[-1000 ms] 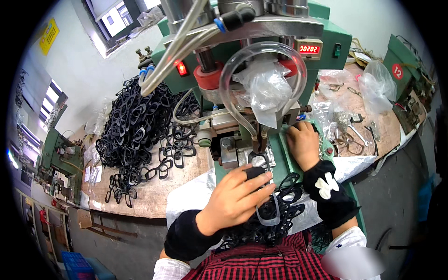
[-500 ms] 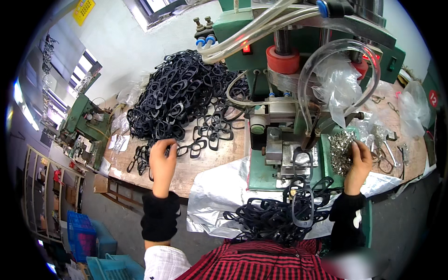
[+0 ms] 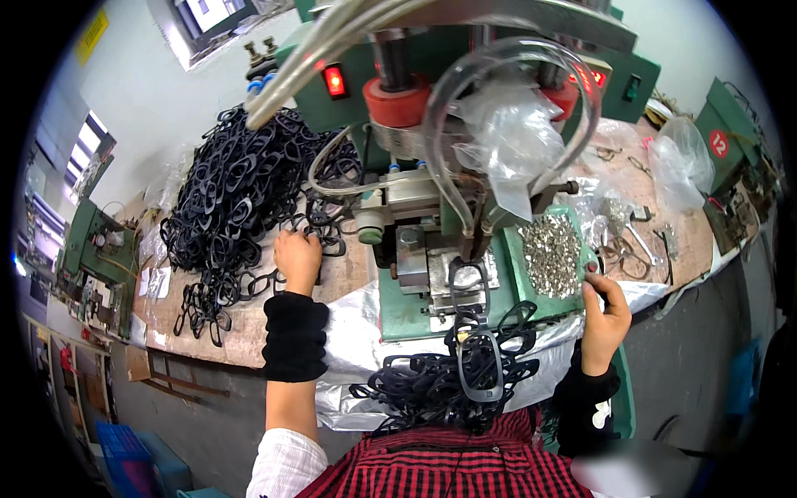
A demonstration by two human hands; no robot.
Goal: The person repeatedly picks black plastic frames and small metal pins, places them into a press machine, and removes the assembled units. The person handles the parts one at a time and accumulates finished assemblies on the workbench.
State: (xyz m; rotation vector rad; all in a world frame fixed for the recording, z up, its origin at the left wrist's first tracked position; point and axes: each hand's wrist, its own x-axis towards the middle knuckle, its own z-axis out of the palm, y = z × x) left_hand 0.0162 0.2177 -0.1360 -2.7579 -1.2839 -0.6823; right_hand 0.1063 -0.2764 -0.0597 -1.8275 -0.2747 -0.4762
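Left hand (image 3: pixel 297 259) is palm-down on the wooden table (image 3: pixel 249 332), fingers curled into the near edge of the big heap of black plastic frames (image 3: pixel 224 199) on the table's left half. It looks closed over one or two loose frames, but I can't tell if it has actually gripped one. The heap sits within arm's reach of the press, so feeding is a short sideways pull.

Right hand (image 3: pixel 604 309) is at the near right edge of the green tray (image 3: pixel 519 286), fingertips pinched together beside the pile of small silver metal parts (image 3: pixel 550 253). Probably pinching one piece; too small to confirm. The tray butts against the press base on the right, so the small parts sit just beside the fixture.

One black frame (image 3: pixel 466 278) lies in the fixture under the green press (image 3: pixel 432 124), at the table's middle. Another frame (image 3: pixel 480 365) hangs over the near edge onto a tangle of finished-looking frames (image 3: pixel 432 386) in the lap, over silver sheeting (image 3: pixel 353 332) draped off the near edge, likely as a catch.

Clear plastic bag (image 3: pixel 506 137) is stuffed inside a loop of clear hose at the press head. More clear bags (image 3: pixel 681 162) lie at the far right corner. Red lit indicator (image 3: pixel 334 80) is on the press front. Round red sticker (image 3: pixel 719 143) is on a green machine at far right. Yellow rectangular sign (image 3: pixel 93 35) is on the wall, upper left.
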